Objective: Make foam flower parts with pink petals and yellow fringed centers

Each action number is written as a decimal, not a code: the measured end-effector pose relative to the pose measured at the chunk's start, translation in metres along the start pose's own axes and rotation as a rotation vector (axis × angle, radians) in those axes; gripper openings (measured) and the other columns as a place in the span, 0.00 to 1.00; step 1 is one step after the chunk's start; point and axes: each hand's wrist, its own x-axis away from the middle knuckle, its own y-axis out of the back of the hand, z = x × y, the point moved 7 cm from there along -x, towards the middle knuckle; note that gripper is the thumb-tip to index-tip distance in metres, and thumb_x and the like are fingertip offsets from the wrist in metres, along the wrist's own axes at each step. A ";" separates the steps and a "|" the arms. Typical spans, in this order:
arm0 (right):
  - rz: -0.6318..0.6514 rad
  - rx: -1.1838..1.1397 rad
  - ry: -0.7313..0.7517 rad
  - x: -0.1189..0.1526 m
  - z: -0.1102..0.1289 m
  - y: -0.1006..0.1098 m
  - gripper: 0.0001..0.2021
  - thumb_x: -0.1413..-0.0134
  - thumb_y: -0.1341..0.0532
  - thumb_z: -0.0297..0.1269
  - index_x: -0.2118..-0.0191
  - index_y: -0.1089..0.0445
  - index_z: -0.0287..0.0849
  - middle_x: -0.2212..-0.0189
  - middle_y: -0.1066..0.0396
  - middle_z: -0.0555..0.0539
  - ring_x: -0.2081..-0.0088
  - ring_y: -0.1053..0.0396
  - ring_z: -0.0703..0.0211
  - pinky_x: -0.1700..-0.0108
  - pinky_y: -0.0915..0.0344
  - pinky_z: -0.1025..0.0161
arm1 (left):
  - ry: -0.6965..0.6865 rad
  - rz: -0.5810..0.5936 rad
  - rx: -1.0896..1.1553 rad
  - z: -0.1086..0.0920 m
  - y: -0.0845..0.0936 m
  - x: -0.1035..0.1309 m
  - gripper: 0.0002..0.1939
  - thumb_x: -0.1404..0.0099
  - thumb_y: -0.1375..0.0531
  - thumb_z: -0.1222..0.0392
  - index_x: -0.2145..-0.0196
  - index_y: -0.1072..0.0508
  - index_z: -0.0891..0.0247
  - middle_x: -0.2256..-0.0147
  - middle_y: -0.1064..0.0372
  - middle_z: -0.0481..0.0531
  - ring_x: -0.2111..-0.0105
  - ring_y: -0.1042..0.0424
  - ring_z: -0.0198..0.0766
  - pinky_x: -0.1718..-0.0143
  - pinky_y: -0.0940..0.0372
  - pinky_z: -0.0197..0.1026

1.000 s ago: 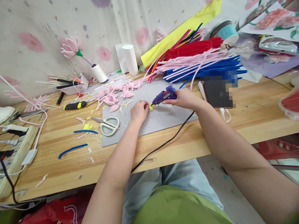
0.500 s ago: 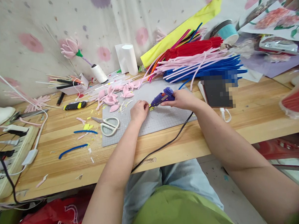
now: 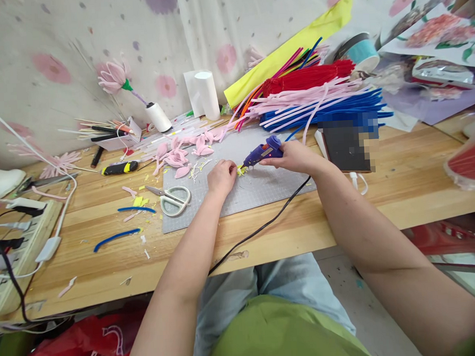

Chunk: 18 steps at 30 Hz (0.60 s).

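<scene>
My right hand is wrapped round a purple hot glue gun, its nozzle pointing left and down. Fingers pinched, my left hand holds a small fringed yellow piece just above the grey cutting mat. The nozzle tip lies right by that yellow piece; whether they touch I cannot tell. Thin white stamen-like strands lie left of my left hand. Beyond them are several pink fuzzy petals. White-handled scissors rest partly on the mat's left edge.
Bundles of red, pink and blue pipe cleaners lie at the back right, near a dark phone-like device. A black cord crosses the front. A utility knife and a power strip are at left.
My right hand and the glue gun have shifted slightly right and up, drawing the nozzle back a little from the yellow piece. My left hand has stayed nearly still.
</scene>
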 end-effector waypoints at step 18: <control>-0.098 -0.410 -0.122 -0.002 -0.019 -0.003 0.22 0.55 0.41 0.57 0.74 0.29 0.38 0.84 0.35 0.48 0.81 0.39 0.63 0.75 0.44 0.63 | 0.060 -0.051 0.135 0.005 0.013 0.004 0.16 0.32 0.53 0.57 0.59 0.27 0.62 0.61 0.27 0.54 0.60 0.30 0.39 0.58 0.39 0.40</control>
